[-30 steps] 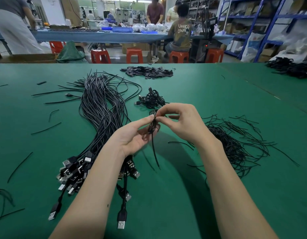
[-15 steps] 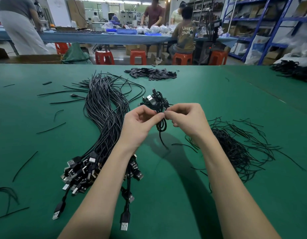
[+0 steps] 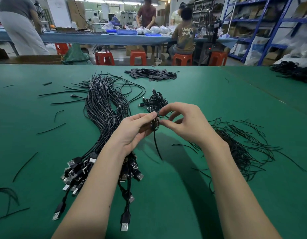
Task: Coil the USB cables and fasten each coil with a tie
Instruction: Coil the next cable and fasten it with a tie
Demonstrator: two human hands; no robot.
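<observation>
My left hand (image 3: 132, 131) pinches a small coiled black USB cable (image 3: 154, 125) above the green table. My right hand (image 3: 187, 125) meets it from the right, its fingertips gripping a thin black tie at the coil's middle; one loose tie end (image 3: 157, 147) hangs down. A long bundle of uncoiled black USB cables (image 3: 104, 107) lies to the left, its plugs (image 3: 77, 171) fanned out near my left forearm. A small heap of coiled cables (image 3: 153, 101) rests just beyond my hands. A pile of loose black ties (image 3: 242, 149) lies under and to the right of my right wrist.
The green table (image 3: 201, 87) carries stray ties (image 3: 51, 129) on the left and a heap of flat black pieces (image 3: 151, 75) at the back. More dark cables (image 3: 294, 71) sit at the far right. People work at a blue bench (image 3: 101, 37) behind, with red stools.
The coil has dropped slightly and turned between my fingers, from near the coiled heap to just in front of it. My right fingers have spread, now pinching the tie at the coil's middle.
</observation>
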